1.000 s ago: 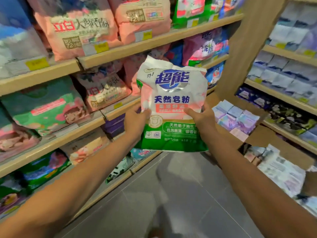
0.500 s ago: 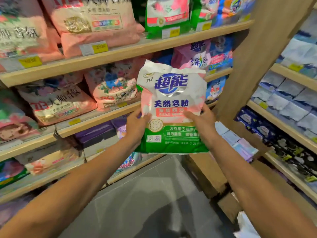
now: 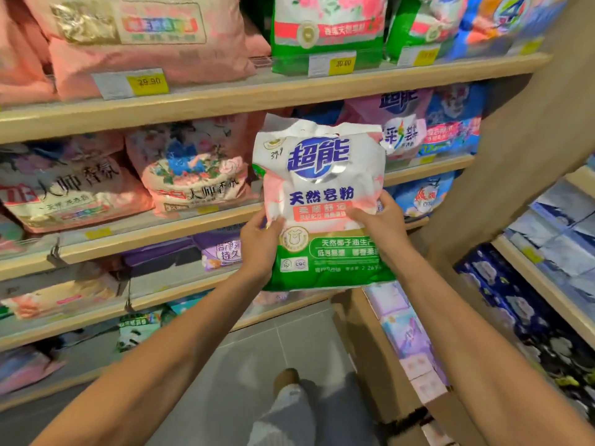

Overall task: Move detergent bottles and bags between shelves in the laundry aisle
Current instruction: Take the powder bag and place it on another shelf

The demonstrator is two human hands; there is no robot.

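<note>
A white, pink and green detergent powder bag [image 3: 322, 175] stands upright in the air in front of the wooden shelves. My left hand [image 3: 259, 244] grips its left edge, thumb on the front. My right hand [image 3: 381, 225] grips its right edge the same way. The bag's top reaches the second shelf level, beside a pink flowered bag [image 3: 193, 169] lying on that shelf [image 3: 154, 230]. Matching green and white bags [image 3: 325, 30] stand on the top shelf [image 3: 257, 91].
Pink bags [image 3: 145, 37] fill the upper left shelf. Blue and purple bags [image 3: 450, 123] sit behind the held bag to the right. A cardboard box of small packs [image 3: 405, 336] stands on the grey floor at lower right. A wooden post [image 3: 531, 156] divides off another shelf unit [image 3: 547, 284].
The view has moved closer to the shelves and turned up and right. The held bag now sits nearer the second shelf, with both hands keeping the same hold.
</note>
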